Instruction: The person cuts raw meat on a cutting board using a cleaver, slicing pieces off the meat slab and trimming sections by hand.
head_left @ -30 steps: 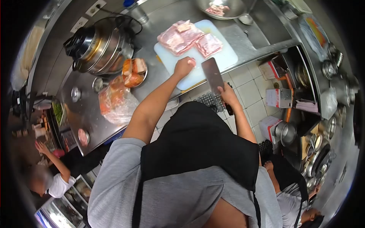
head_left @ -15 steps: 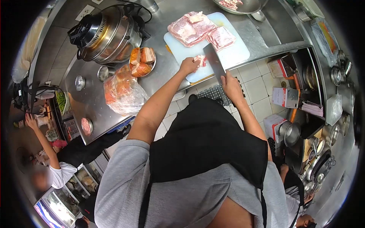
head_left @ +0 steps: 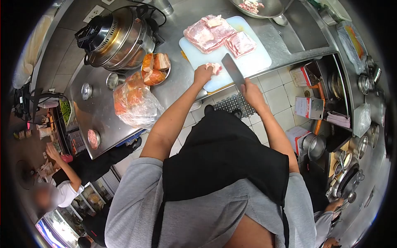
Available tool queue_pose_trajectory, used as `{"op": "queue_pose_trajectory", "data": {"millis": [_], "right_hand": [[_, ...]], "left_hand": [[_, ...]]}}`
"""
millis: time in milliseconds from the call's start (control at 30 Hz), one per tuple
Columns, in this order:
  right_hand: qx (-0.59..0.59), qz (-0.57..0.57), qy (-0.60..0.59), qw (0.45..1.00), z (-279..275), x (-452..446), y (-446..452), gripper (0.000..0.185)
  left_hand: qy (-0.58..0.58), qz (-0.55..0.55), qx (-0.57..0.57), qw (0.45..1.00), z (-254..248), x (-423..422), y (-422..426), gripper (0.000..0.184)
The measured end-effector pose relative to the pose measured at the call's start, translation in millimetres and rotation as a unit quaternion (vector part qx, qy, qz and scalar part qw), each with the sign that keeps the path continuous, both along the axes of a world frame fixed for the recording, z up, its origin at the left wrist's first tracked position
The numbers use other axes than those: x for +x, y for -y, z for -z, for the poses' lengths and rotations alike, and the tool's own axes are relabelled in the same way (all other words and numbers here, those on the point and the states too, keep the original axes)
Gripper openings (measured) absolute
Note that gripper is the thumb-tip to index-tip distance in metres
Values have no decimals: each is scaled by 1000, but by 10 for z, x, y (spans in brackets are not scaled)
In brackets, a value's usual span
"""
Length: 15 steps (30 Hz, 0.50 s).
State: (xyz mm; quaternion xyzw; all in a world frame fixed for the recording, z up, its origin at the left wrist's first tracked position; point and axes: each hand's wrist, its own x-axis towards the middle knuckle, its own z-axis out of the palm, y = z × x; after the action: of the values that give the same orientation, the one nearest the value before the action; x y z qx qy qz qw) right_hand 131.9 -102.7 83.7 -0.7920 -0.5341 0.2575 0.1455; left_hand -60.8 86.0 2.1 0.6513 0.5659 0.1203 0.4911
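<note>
My right hand [head_left: 250, 91] grips a cleaver [head_left: 233, 69] by its handle, the broad blade tilted over the near part of a white cutting board [head_left: 258, 56]. Closed around the edge of a small piece of raw meat [head_left: 214, 68], my left hand [head_left: 203, 74] rests at the board's near left side. A gap shows between the blade and this piece. Behind them on the board lie a large slab of raw pork [head_left: 206, 35] and a smaller slab [head_left: 240, 44].
A metal bowl [head_left: 264, 12] with meat pieces stands beyond the board, near a sink [head_left: 304, 29]. At left are a bowl of browned meat [head_left: 155, 74], a plastic bag of meat [head_left: 134, 101] and a glass-bowled cooker [head_left: 124, 41]. Other people work at both lower sides.
The cleaver has shifted slightly away from the small meat piece, its blade now lower and flatter. A co-worker's arm at left has moved inward; the one at right reaches toward the pans.
</note>
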Motion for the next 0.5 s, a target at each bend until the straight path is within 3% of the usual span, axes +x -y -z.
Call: {"op": "queue_pose_trajectory", "data": {"millis": [133,233,333,433,500], "right_hand": [[49,53,12,997,-178,19,45,29],[6,71,-17,997,-617,-214,-25,29],[47,74,-17,996,-318,-496,-63,31],[30,-10,-14,999,290,-377,-51,31],[8,22,-104,994,187,-189,-41,32]], "left_hand": [[0,11,1,1000,0,-55,-28,42],[-15,31,-9,999,66,-104,-40,41],[-14,37,-3,999,60,-103,-55,40],[-8,40,64,997,126,-134,-64,42],[14,33,114,993,149,-137,-153,43]]}}
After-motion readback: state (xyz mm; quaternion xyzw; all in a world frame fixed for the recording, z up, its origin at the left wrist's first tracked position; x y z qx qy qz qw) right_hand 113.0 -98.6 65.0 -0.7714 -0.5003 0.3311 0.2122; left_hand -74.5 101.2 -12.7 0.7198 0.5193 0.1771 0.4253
